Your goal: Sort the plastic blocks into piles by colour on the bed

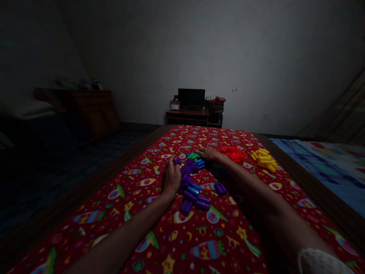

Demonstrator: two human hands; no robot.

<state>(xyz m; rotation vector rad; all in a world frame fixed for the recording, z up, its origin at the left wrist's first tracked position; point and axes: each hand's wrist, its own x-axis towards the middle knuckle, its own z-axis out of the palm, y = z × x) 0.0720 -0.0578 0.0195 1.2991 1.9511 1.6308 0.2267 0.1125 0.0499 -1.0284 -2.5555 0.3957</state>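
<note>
A red patterned cloth (159, 236) covers a long low table. Near its middle lies a mixed pile of purple, blue and green plastic tubes (194, 186). My left hand (171, 177) rests at the pile's left edge, fingers curled against the purple pieces. My right hand (209, 153) lies flat at the pile's far side, fingers stretched toward the green pieces (194, 155). To the right sit a heap of red pieces (234, 153) and, beyond it, a heap of yellow pieces (265, 159). Whether the left hand holds a piece is hidden in the dim light.
The room is dark. A small desk with a black monitor (191, 99) stands against the far wall. A dark cabinet (94, 110) is at the left, and a blue patterned mat (322, 163) lies on the floor to the right.
</note>
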